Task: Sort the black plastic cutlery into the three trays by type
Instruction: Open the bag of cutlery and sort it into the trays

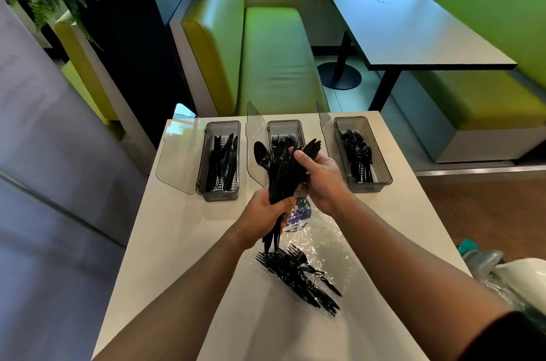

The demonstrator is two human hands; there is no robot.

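Note:
My left hand grips the handles of a bundle of black spoons, held upright above the white table. My right hand closes around the top of the same bundle from the right. Three clear grey trays stand at the table's far edge: the left tray holds knives, the middle tray holds forks and is partly hidden by the bundle, the right tray holds spoons. Loose black forks lie on crinkled clear plastic wrap near me.
Open clear lids stand tilted beside the trays. A purple-printed scrap of packaging lies under my hands. Beyond the table are green benches and a dark table. White items wrapped in plastic sit at right.

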